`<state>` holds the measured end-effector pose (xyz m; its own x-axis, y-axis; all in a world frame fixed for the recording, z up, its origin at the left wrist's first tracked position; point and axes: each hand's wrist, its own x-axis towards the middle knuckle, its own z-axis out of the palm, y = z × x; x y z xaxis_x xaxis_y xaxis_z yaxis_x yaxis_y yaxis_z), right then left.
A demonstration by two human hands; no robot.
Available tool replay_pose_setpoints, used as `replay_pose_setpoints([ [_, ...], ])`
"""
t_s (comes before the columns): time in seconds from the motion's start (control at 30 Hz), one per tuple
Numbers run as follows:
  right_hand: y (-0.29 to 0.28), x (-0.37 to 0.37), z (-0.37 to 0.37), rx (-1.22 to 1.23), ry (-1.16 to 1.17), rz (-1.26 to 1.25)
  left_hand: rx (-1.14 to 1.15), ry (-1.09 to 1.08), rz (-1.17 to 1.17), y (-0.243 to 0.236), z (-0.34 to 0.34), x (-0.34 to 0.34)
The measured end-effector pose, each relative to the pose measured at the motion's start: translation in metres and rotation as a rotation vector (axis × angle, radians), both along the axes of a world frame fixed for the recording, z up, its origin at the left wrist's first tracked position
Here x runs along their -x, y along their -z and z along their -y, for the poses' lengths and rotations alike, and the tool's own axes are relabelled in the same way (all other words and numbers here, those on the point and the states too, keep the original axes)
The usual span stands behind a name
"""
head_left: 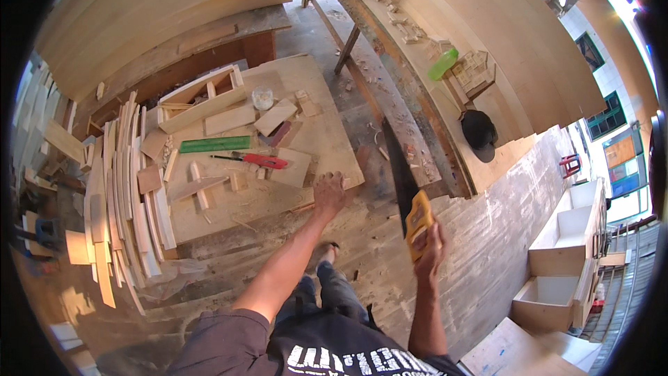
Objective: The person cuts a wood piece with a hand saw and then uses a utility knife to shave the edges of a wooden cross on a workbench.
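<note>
My right hand (429, 249) is closed round the yellow handle of a handsaw (401, 179). The long dark blade points up and away, beside the worktable and not touching any wood. At the near right corner of the low plywood worktable (229, 226), my left hand (330, 195) rests with its fingers bunched. Something small and pale shows at its fingertips, too little to name. Left of that hand lie a flat wood piece (291, 169), a red-handled tool (264, 161) with a thin dark end, and a green strip (215, 144).
On the table are an open wooden frame (202, 99), a clear jar (262, 98) and wood offcuts. Long strips (115, 202) are stacked at its left. A bench at the right holds a black cap (478, 135) and green bottle (443, 64). Wooden boxes (557, 285) stand far right.
</note>
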<state>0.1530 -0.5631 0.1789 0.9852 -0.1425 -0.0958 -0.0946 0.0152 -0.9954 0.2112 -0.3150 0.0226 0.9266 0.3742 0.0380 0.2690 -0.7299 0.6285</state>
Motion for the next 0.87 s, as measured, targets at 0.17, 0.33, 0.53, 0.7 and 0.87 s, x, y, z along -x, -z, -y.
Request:
replay_pose_setpoints([
  [0.17, 0.056, 0.039, -0.001, -0.07, -0.039, -0.03, -0.166, -0.096, -0.003, 0.044, 0.004, -0.031],
  [0.33, 0.096, 0.037, 0.004, -0.041, -0.215, 0.033, -0.01, -0.228, -0.133, 0.001, 0.019, -0.036],
  [0.53, 0.136, 0.025, 0.015, 0.114, -0.414, 0.148, -0.246, -0.3, -0.052, 0.032, 0.028, -0.017],
  [0.7, 0.151, 0.028, 0.023, 0.087, -0.417, 0.195, -0.352, -0.2, -0.114, 0.05, 0.026, -0.018],
  [0.87, 0.158, 0.038, 0.039, 0.157, -0.455, 0.149, -0.47, -0.184, -0.099, 0.072, 0.022, -0.023],
])
